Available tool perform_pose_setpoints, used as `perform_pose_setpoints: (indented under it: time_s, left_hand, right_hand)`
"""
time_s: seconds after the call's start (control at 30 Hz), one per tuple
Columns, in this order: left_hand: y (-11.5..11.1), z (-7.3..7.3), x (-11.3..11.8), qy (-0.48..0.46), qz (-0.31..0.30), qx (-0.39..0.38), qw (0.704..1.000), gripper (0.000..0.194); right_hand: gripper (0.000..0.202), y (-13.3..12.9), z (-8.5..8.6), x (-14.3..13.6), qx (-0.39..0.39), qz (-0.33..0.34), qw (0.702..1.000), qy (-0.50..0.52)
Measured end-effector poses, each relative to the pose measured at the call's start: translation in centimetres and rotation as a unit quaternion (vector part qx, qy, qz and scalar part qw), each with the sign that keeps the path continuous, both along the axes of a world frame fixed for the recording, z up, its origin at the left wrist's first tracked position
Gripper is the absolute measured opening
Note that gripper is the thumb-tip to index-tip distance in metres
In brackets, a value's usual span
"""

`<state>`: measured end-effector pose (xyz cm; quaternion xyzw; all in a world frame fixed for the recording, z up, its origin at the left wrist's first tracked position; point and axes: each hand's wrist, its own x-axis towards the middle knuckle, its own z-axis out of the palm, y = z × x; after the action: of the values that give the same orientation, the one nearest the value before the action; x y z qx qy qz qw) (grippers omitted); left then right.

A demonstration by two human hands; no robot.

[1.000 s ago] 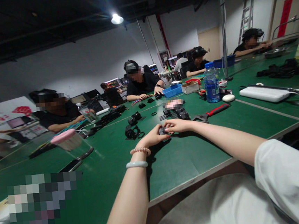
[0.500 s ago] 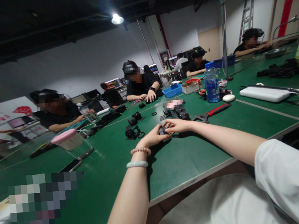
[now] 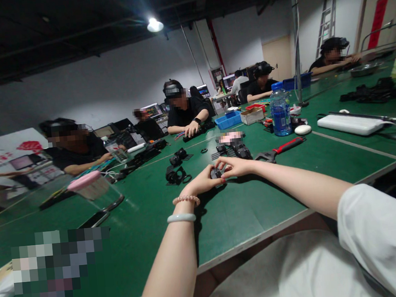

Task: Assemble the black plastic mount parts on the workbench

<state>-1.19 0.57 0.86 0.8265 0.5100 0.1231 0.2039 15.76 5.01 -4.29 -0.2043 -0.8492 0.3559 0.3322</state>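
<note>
My left hand (image 3: 201,183) and my right hand (image 3: 234,165) meet over the green table (image 3: 148,208), and both close around a small black part (image 3: 216,173). Fingers hide most of that part. A bead bracelet and a pale bangle circle my left wrist. More black parts (image 3: 175,174) lie just beyond my left hand, and another group of black parts (image 3: 238,151) sits past my right hand.
A red-handled tool (image 3: 278,150) lies right of my hands, with a water bottle (image 3: 280,115), a white power bank (image 3: 352,124) and a blue tray (image 3: 228,120) farther back. A pink-lidded clear cup (image 3: 92,188) stands at left. Other people sit along the far side.
My hands stay together on the part, with only small finger shifts. The person across the table has moved a hand leftward on the tabletop.
</note>
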Motion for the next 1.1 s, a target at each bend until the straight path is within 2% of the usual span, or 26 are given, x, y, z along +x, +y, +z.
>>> perform_pose_setpoints:
  time_s: [0.3,0.9,1.1]
  left_hand:
    - [0.12,0.00,-0.06,0.000,0.002,-0.002,1.000,0.053]
    - [0.26,-0.20,-0.12,0.000,-0.008,-0.002,1.000,0.051]
    - [0.40,-0.33,-0.31,0.003,-0.017,0.004,1.000,0.053]
  right_hand:
    - [0.041,-0.13,0.19,0.21,0.000,-0.008,1.000,-0.021]
    - [0.028,-0.53,0.73,0.16,-0.062,0.002,0.998,-0.025]
    - [0.025,-0.80,0.87,0.04,-0.058,-0.018,0.998,-0.024]
